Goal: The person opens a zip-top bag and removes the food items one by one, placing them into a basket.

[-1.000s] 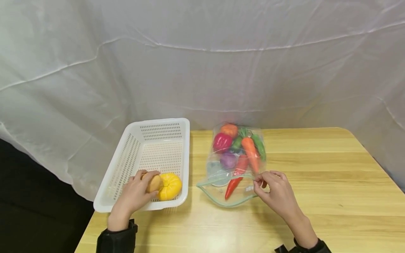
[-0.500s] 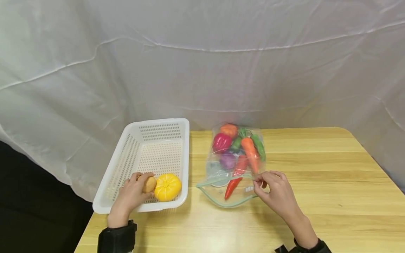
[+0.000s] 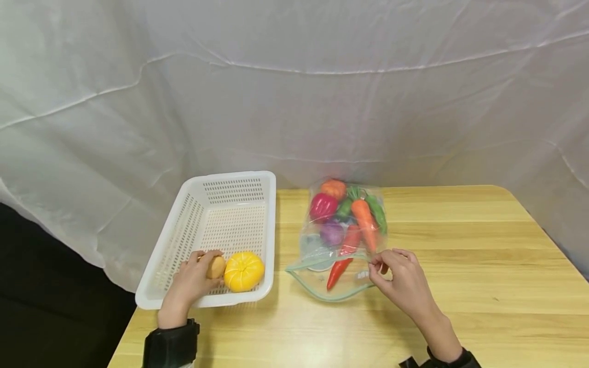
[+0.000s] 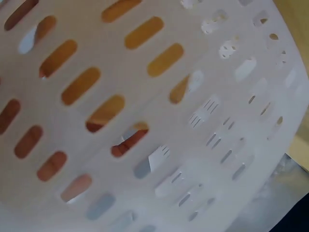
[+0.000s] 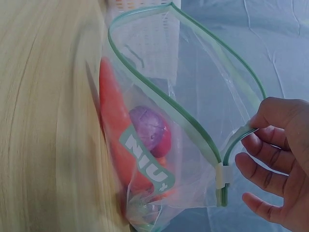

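Observation:
My left hand reaches over the near wall of the white slotted basket and grips a small brown potato on the basket floor, beside a yellow pumpkin. The left wrist view shows only the basket wall up close. My right hand pinches the green zip rim of a clear plastic bag, holding its mouth open toward me. Inside lie a carrot, a red chilli, a purple onion and other toy vegetables. The right wrist view shows the bag held by my fingers.
The light wooden table has rounded corners, its left edge just beyond the basket. A white cloth backdrop hangs behind the table. Black sleeves cover both wrists.
My left hand has drawn the potato slightly left and down onto the basket floor, away from the pumpkin. The right hand and the bag have stayed put.

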The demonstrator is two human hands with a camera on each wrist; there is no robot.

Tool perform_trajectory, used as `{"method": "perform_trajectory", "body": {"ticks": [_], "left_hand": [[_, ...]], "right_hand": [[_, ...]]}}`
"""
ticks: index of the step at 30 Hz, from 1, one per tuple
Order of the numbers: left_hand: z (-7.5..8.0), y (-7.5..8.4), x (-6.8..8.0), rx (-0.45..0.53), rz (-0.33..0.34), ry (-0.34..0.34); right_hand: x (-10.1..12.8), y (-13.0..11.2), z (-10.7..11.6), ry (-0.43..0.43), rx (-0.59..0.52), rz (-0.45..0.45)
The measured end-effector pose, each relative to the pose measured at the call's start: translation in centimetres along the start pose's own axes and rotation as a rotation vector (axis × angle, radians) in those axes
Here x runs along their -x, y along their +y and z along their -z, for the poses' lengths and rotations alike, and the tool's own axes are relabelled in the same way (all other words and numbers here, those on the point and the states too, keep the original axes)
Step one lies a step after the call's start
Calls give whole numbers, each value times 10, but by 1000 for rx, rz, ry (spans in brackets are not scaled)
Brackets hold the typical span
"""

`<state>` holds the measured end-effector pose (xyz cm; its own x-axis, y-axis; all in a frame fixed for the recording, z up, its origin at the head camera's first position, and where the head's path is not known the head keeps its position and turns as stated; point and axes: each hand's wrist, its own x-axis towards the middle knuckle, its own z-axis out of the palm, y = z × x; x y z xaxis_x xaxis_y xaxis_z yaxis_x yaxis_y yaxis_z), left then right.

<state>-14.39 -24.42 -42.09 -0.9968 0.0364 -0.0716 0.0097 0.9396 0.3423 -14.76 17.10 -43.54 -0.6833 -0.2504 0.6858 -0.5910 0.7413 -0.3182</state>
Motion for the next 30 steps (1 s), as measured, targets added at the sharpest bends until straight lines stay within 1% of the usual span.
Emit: {"method": "perform_trajectory", "body": {"ticks": [7, 9, 11, 12, 14, 16, 18, 20, 21, 23, 25, 27, 29, 30], "left_hand": [[-3, -1, 3, -5, 16, 2], [-4, -1, 3, -3, 11, 12], [-4, 0, 3, -9, -5, 38], [-4, 1, 3, -17, -21, 63], [-3, 4, 3, -31, -66, 136], [-3, 10, 5, -41, -135, 248], [-3, 19, 5, -30, -242, 385], [-2, 33, 6, -1, -356, 497], [-1, 41, 6, 12, -419, 545], [-2, 60, 6, 54, -549, 616], [-6, 81, 8, 97, -657, 629], [-14, 105, 10, 108, -771, 609], [-27, 131, 10, 92, -869, 556], [-34, 143, 10, 68, -896, 504]], "right_hand": [[1, -1, -1, -6, 0, 2], [1, -1, -1, -7, -3, 3], [1, -2, 0, -5, -5, 1], [1, -2, 0, -4, -4, -1], [1, -2, 1, -3, -2, 0], [1, -2, 1, -3, 0, 2], [1, -3, 1, -3, 0, 5], [1, -3, 2, -3, 1, 7], [0, -3, 2, -4, 2, 7], [0, -3, 2, -3, 2, 10], [0, -4, 2, -4, 1, 9], [0, -4, 2, -5, -2, 9], [1, -4, 2, -6, -2, 9], [1, -4, 2, -7, -1, 8]]}}
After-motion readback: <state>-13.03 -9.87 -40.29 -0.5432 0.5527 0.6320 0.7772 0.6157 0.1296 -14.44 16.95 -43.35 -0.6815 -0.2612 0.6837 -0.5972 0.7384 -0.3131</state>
